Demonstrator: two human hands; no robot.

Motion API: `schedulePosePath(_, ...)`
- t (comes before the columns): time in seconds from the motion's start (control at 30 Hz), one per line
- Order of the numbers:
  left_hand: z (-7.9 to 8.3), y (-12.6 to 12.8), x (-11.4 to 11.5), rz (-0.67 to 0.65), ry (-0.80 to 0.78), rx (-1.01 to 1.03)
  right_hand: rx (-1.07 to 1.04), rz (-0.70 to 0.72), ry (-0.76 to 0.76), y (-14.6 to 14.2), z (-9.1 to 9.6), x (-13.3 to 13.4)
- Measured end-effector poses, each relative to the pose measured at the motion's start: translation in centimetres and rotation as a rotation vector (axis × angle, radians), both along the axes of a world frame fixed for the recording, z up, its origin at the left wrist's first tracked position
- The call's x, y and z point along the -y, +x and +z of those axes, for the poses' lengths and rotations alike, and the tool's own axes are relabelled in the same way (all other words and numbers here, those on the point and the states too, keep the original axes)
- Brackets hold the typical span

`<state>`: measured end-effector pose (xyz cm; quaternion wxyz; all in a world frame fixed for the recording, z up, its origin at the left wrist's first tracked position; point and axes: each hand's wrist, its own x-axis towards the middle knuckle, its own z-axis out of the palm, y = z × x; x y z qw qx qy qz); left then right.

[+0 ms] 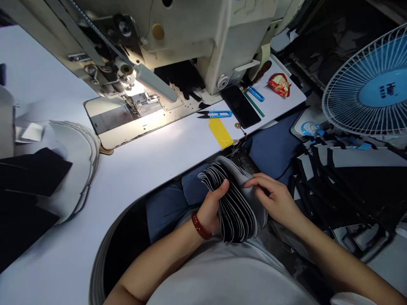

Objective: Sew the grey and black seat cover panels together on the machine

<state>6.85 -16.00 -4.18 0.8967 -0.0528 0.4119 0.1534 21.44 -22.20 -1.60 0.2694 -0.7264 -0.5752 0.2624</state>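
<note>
Over my lap, my left hand [212, 207] grips a thick stack of cut fabric pieces [237, 212], black on one face and grey on the other, with its thumb across the near side. The stack stands on edge and its layers fan apart at the top. My right hand [275, 197] is at the stack's right side, its fingertips pinching the edge of a grey piece [238, 176] that is parted from the others. A red bangle [201, 226] circles my left wrist.
A sewing machine [184, 38] stands on the white table [152, 165]. Blue thread snips [219, 114], a yellow card [220, 133], a black phone [241, 106] and a red wrapper [280, 84] lie right of it. More cut pieces [76, 169] lie left. A fan [369, 84] stands right.
</note>
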Motion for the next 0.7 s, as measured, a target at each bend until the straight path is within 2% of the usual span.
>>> schedulePosePath(0.2, 0.0, 0.2, 0.1, -0.006, 0.000, 0.018, 0.020, 0.018, -0.071, -1.0, 0.6, 0.1)
schedulePosePath(0.53, -0.7, -0.1, 0.3, 0.010, 0.041, 0.046, 0.034, 0.028, -0.089, -1.0, 0.1, 0.3)
schedulePosePath(0.7, -0.5, -0.2, 0.2, 0.043, 0.040, 0.062, 0.078, -0.100, -0.018, -0.7, -0.2, 0.2)
